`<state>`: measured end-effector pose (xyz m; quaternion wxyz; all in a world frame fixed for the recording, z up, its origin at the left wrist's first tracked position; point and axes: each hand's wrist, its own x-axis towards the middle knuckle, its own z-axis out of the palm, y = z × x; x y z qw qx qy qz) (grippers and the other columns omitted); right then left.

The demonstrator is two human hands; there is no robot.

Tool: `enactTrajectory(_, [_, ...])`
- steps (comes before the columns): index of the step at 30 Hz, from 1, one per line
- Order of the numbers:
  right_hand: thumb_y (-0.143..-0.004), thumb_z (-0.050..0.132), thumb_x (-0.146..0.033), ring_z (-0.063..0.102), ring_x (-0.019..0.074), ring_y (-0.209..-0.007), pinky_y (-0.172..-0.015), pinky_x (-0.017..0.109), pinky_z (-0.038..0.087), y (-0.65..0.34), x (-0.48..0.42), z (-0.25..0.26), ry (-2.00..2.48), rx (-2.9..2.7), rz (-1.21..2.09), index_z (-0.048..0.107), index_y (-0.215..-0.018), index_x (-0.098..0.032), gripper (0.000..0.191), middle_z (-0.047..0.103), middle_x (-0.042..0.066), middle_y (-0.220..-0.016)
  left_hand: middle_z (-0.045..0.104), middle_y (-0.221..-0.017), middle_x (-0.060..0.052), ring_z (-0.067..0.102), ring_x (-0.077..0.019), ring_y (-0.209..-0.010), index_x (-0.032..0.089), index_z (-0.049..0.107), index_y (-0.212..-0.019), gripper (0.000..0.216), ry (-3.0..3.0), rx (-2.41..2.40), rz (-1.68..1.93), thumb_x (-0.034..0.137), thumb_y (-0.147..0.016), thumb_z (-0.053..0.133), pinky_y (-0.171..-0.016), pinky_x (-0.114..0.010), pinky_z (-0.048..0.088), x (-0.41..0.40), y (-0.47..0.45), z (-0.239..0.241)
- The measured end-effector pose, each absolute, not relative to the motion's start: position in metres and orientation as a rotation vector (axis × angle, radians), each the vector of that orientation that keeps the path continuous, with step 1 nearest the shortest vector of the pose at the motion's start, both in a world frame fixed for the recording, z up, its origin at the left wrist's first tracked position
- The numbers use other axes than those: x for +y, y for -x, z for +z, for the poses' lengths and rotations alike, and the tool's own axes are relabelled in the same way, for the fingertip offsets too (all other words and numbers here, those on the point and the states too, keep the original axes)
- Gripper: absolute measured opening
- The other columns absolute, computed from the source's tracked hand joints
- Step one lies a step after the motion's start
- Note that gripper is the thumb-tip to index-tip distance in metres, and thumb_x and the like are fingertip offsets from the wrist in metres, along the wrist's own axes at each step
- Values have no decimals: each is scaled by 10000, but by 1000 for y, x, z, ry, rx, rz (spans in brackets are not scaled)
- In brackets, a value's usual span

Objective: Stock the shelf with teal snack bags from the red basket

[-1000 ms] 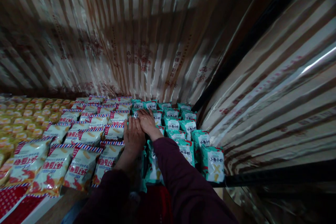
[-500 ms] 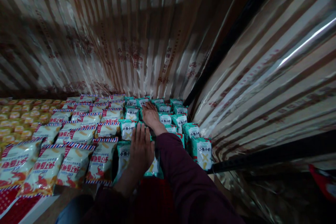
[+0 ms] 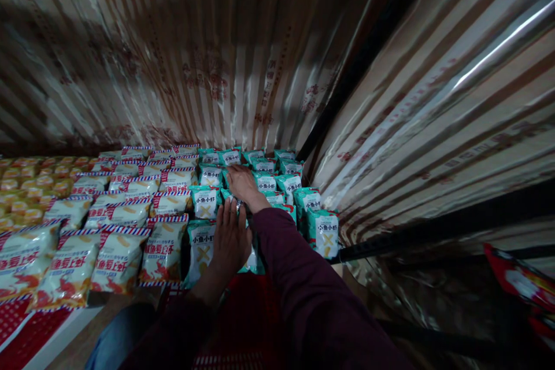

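Note:
Several teal and white snack packets (image 3: 207, 200) lie in rows on a shelf, in its right corner. My left hand (image 3: 231, 239) rests flat, fingers stretched out, on the front teal packets near the shelf edge. My right hand (image 3: 243, 182) lies palm down further back, fingers spread on the teal packets in the middle rows. Both arms wear dark maroon sleeves (image 3: 295, 283). Neither hand grips a packet.
Red, white and blue snack packets (image 3: 117, 257) fill the shelf left of the teal ones, with yellow packets (image 3: 26, 179) beyond. Striped foil paper (image 3: 208, 52) lines the back and right walls. A black shelf rail (image 3: 433, 231) runs at right. A red bag (image 3: 520, 283) lies lower right.
My left hand has slid from the seam between the red and teal packets back toward me onto the front teal packets. My right hand stays on the middle rows. The view shifted right.

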<state>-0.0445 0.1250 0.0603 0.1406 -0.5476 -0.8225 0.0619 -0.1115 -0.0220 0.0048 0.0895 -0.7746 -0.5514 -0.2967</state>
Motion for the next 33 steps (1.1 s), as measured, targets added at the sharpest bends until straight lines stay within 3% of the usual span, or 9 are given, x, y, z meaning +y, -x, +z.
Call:
enactTrajectory(8, [-965, 367, -204, 467, 193, -1298, -1128, 316, 315, 35, 114, 66, 1463, -2271, 200, 570, -1288, -89, 399, 571, 128, -1344, 408, -1449, -237, 164, -326, -1453, 87, 462, -1303, 426, 2296, -1663, -867, 268, -918, 477, -1136, -546, 294, -22, 114, 14])
enactTrajectory(13, [-981, 297, -262, 396, 194, -1363, -1151, 396, 311, 18, 68, 62, 1389, -1957, 220, 546, -1322, -136, 440, 510, 110, -1413, 382, -1465, -244, 106, -329, -1460, 76, 486, -1267, 388, 2283, -1668, -893, 218, -906, 482, -1144, -558, 268, -27, 110, 15])
enactTrajectory(17, [-996, 261, -335, 384, 200, -1377, -1150, 430, 323, 4, 10, 40, 1412, -1720, 253, 526, -1339, -127, 480, 492, 131, -1425, 356, -1484, -236, 78, -322, -1463, 85, 428, -1333, 429, 2215, -1680, -968, 145, -908, 429, -1131, -562, 283, -39, 106, 16])
enactTrajectory(22, [-998, 252, -394, 385, 230, -1379, -1122, 494, 358, 0, -41, 2, 1441, -1663, 298, 466, -1391, -161, 505, 442, 137, -1464, 374, -1485, -208, 72, -325, -1463, 109, 466, -1313, 400, 2128, -1755, -1037, 187, -922, 438, -1127, -589, 265, -56, 104, 11])
enactTrajectory(33, [-1005, 213, -416, 344, 207, -1403, -1140, 469, 346, 10, -36, -10, 1399, -1716, 303, 436, -1407, -128, 542, 402, 144, -1490, 459, -1430, -195, 217, -298, -1446, 115, 507, -1299, 384, 2129, -1735, -1000, 228, -954, 382, -1125, -544, 288, -47, 113, -1])
